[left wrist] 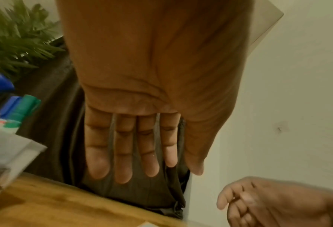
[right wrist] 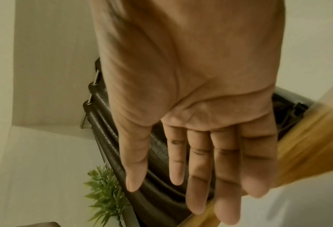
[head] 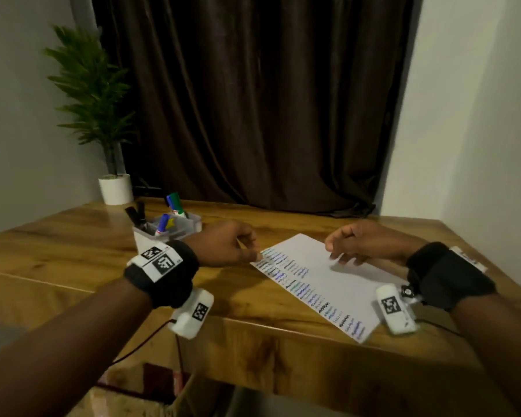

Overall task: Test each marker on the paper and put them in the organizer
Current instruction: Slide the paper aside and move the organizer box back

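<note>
The paper (head: 328, 278) lies flat on the wooden table (head: 73, 266), angled toward the near edge, and its left strip is already filled with rows of short squiggles in black, blue and green, while the rest of the sheet is bare. That many test marks suggests the testing is largely or wholly done. No marker lies loose on the table as far as the head view shows.

The markers (head: 175, 204) stand in the organizer (head: 190, 224), a small clear bin with compartments at the far left of the table: two black ones in the left cell, a blue-capped one in front, and a blue and a green one together at the back (a yellow cap or shape beside the front blue one is too blurred to name). So the putting-away also looks finished, or nearly so.

The left hand (head: 226, 245) hovers at the paper's upper left corner, holding nothing; the left wrist view shows its fingers straight and side by side. The right hand (head: 361, 242) hangs over the top of the sheet, fingers extended and relaxed, also empty.

Behind the organizer stands a potted plant (head: 115, 188), before a dark curtain (head: 253, 100).
</note>
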Demonstrator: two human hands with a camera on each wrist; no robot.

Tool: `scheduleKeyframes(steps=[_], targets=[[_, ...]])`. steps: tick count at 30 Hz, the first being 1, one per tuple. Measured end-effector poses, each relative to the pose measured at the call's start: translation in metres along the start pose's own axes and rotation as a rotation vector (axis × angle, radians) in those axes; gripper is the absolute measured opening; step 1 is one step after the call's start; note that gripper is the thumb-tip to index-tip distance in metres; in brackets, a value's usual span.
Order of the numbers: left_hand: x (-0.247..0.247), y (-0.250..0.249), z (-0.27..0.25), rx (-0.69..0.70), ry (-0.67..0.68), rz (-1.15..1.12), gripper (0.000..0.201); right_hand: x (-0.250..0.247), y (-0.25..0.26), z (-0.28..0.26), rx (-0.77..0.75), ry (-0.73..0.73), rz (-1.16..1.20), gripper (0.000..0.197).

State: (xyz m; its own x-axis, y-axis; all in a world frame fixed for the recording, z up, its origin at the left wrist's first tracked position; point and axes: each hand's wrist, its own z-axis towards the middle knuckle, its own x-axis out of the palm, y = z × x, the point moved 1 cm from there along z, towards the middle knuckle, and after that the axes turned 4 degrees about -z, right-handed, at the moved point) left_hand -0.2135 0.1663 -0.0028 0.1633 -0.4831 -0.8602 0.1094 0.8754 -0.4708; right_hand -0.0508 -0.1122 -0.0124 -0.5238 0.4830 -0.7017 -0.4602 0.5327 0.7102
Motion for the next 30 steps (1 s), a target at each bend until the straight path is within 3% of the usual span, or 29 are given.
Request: scheduleKeyframes(steps=[3, 9, 12, 16, 20, 23, 27, 30], targets=[[0.036, -0.015, 0.002, 0.023, 0.108, 0.014, 0.034, 0.002, -0.005, -0.039, -0.024, 0.001, -0.184, 0.024], [0.093, -0.052, 0.008, 0.023, 0.198, -0.002, 0.045, 0.039, -0.042, -0.096, 0.041, 0.091, -0.465, 0.050], [0.119, -0.077, 0.009, -0.003, 0.235, 0.030, 0.055, 0.054, -0.061, -0.123, 0.122, -0.110, -0.519, 0.054], [0.153, -0.092, 0.022, -0.048, 0.248, 0.093, 0.105, 0.059, -0.072, -0.150, 0.305, -0.330, -0.647, 0.059], [0.175, -0.109, 0.022, -0.054, 0.268, 0.191, 0.089, 0.056, -0.076, -0.170, 0.434, -0.470, -0.680, 0.061], [0.184, -0.110, 0.015, -0.074, 0.257, 0.285, 0.084, 0.048, -0.083, -0.172, 0.417, -0.547, -0.673, 0.059], [0.191, -0.107, 0.008, -0.049, 0.185, 0.359, 0.081, 0.045, -0.098, -0.173, 0.424, -0.456, -0.640, 0.059], [0.194, -0.107, 0.006, -0.043, 0.152, 0.382, 0.078, 0.044, -0.108, -0.180, 0.451, -0.477, -0.626, 0.058]])
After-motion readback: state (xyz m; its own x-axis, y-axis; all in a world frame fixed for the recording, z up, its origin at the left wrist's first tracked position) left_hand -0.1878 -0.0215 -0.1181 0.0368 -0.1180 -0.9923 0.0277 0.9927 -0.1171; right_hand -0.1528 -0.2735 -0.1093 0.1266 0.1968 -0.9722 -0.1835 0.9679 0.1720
